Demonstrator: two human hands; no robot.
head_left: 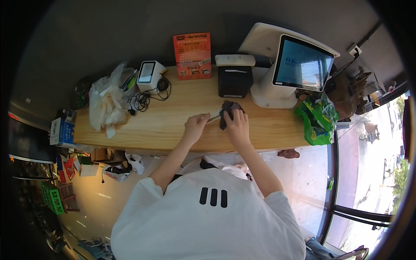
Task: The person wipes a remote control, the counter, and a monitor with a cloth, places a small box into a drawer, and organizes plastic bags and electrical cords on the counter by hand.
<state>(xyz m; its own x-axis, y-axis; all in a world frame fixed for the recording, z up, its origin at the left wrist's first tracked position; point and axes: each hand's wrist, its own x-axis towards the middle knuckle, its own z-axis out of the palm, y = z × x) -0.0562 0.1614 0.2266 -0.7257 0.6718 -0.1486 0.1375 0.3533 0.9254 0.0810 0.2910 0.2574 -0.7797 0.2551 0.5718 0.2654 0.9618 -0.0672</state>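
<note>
Behind the pale wooden worktop, a dark wall rises, and daylight comes through a window on the right. From where I stand, the person's two hands meet over the worktop, a little right of its middle and close to the near edge. The left hand is pinched around one end of a thin rod; the right hand is curled over a dark cloth, which covers the rod's other end, so I cannot tell what shape that end has. Beyond them, a red sign leans at the far side, with a black printer to its right and then a lit screen. A green bag sits at the right end. Leftward are a small scanner, its tangled black cable and a crumpled clear bag.
</note>
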